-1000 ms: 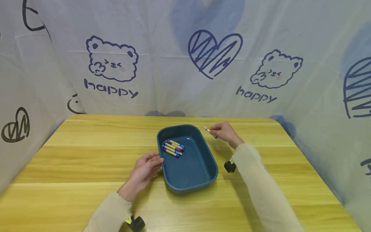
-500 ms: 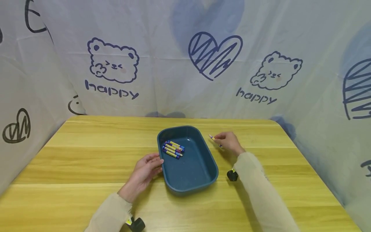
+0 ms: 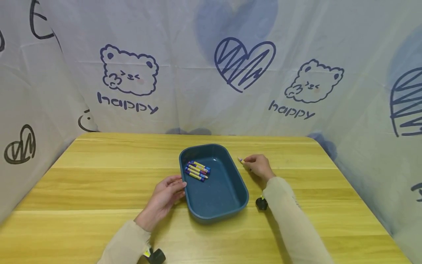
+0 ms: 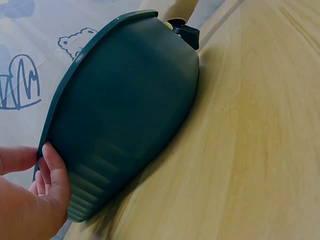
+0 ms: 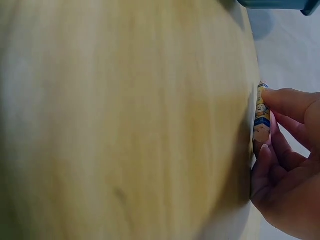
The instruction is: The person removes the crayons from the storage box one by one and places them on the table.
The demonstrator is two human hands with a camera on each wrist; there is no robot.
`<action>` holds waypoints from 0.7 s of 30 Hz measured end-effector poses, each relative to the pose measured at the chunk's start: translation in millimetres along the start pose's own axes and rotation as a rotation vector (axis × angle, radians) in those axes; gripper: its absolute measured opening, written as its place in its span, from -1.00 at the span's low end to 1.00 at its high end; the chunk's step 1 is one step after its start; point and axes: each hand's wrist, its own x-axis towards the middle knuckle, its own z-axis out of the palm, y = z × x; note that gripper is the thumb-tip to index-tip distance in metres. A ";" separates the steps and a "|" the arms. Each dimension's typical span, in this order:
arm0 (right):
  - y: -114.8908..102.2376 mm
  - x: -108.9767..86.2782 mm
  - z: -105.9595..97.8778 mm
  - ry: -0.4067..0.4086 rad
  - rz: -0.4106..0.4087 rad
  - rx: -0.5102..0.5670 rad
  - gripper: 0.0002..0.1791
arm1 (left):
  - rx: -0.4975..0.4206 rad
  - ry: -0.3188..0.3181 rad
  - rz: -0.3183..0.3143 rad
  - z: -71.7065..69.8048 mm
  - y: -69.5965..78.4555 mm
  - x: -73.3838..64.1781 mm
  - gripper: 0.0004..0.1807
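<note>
Beside the bin (image 3: 215, 196) | right hand (image 3: 259, 167) low, pinching crayon (image 5: 261, 112) | left hand (image 3: 166, 194) gripping rim (image 4: 137, 15)

The right hand (image 3: 259, 165) has moved back along the right side of the tray (image 3: 215, 194), nearer the person, taking the pinched crayon (image 3: 241, 161) with it — most of that came in the first half second, with only a slight further shift since. The crayon's rear end, plain a second ago, is now mostly hidden behind the hand. The right sleeve (image 3: 291, 216) and its wrist camera (image 3: 262, 204) have drawn back too — and the backdrop (image 3: 191, 91) and table (image 3: 105, 176) sit slightly lower in the head view.
</note>
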 end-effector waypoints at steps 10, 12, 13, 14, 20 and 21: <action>-0.7 -0.8 0.9 -0.005 0.002 -0.006 -0.72 | 0.002 -0.002 0.006 -0.1 -0.3 0.1 -0.59; -0.8 -1.0 0.8 -0.006 0.004 -0.004 -0.72 | 0.002 -0.002 0.007 -0.1 -0.5 0.3 -0.59; -0.8 -1.0 0.8 -0.008 0.004 -0.001 -0.72 | 0.002 -0.002 0.007 -0.2 -0.6 0.3 -0.59; -0.8 -0.9 0.7 -0.010 0.005 0.001 -0.72 | 0.003 -0.001 0.007 -0.2 -0.7 0.3 -0.59; -2.2 -0.9 -0.5 -0.006 0.014 0.019 -0.70 | -0.004 -0.003 0.015 -0.4 -1.6 -0.2 -0.60; -2.6 -0.7 -1.2 -0.005 0.018 0.026 -0.70 | -0.005 -0.003 0.018 -0.4 -1.9 -0.2 -0.60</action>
